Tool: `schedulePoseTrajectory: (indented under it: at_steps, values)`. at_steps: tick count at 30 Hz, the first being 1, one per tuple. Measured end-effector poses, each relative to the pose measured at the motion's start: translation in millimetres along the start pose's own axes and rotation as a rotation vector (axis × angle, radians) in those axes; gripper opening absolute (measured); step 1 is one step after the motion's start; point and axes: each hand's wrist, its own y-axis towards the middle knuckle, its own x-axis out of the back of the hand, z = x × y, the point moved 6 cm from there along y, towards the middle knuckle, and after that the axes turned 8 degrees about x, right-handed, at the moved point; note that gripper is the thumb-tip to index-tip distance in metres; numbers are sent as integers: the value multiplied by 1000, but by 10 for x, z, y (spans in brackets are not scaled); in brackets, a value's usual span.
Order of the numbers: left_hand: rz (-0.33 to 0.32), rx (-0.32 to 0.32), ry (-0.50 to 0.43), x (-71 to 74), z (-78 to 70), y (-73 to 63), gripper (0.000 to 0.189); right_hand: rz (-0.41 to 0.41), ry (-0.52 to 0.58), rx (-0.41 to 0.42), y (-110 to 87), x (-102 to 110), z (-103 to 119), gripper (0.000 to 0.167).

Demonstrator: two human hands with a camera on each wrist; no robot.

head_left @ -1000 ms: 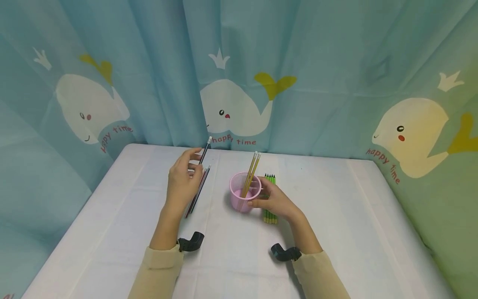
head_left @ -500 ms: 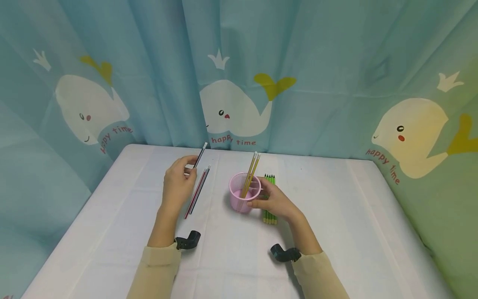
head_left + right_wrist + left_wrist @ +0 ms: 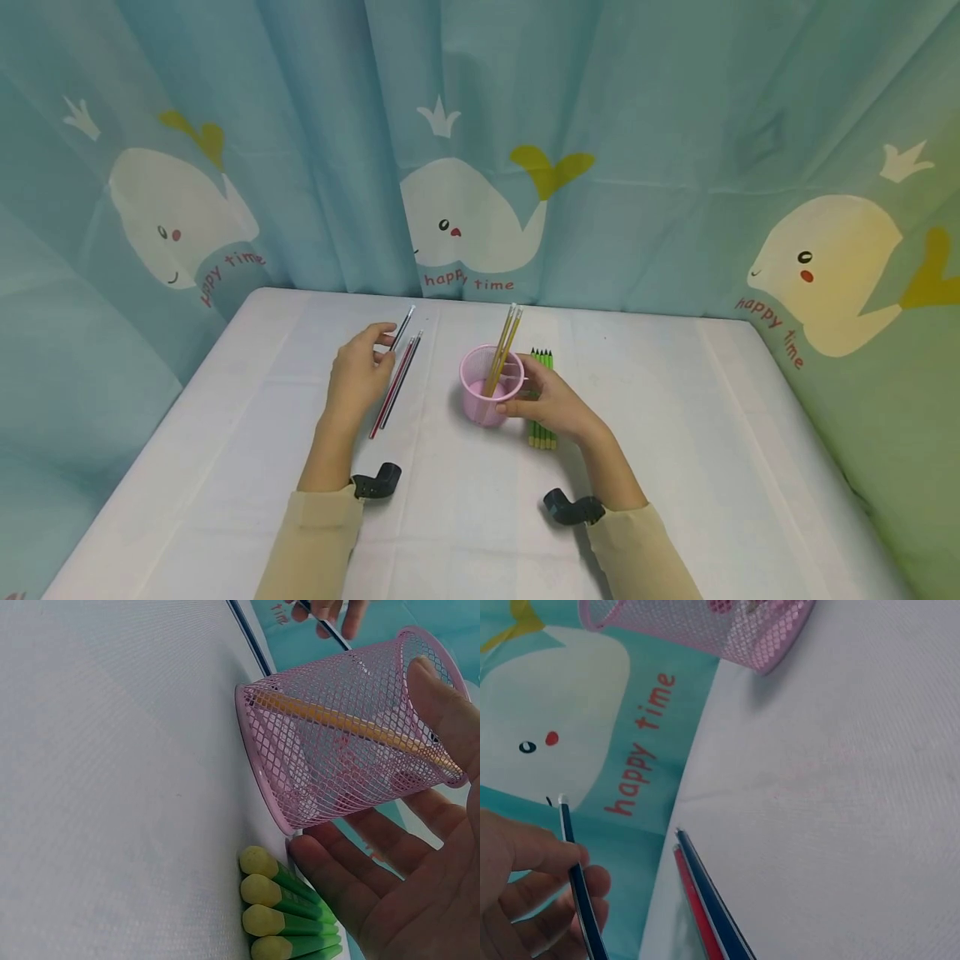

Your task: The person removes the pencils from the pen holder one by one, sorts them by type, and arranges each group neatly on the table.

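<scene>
My left hand [image 3: 358,377] pinches a dark blue pencil [image 3: 585,909] between thumb and fingers, its white-tipped end pointing up and away. Just right of that hand, a red pencil [image 3: 697,904] and a dark blue pencil [image 3: 714,900] lie side by side on the table. My right hand [image 3: 557,403] holds a pink mesh pencil cup [image 3: 480,410] from its right side, thumb near the rim and fingers along the wall. Yellow pencils [image 3: 501,357] lean inside the cup. Under the right hand lies a row of several green pencils [image 3: 543,442], partly hidden by it.
A white cloth covers the table [image 3: 720,467]. Behind it hangs a blue-green curtain [image 3: 660,108] printed with whales, running along the table's back edge. A black wrist mount [image 3: 378,481] sticks out from the left wrist, another mount [image 3: 572,507] from the right.
My left hand has shifted a little left and toward me, lowering the dark blue pencil beside the two on the table. The right hand and the cup stay in place.
</scene>
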Motion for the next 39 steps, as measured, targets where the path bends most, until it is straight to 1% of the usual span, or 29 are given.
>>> schedulePoseTrajectory:
  at_steps: [9,13,19,24,32,39]
  values:
    - [101,46,42,-85,104,-9,44,2,-8,1,7,2,-10,76]
    - [123,51,56,-107,119,-9,44,0,-7,-4,5,3,3,77]
    - [129,71,70,-122,155,-2,44,-4,-11,-3,10,2,-8,76]
    - [135,102,81,-147,209,-2,44,-1,-15,-5,13,-9,-18,76]
    - [140,103,100,-163,236,15,37,0,-16,0,13,-7,-9,76]
    - [128,113,103,-168,245,22,35,-3,-11,-3,16,5,-19,77]
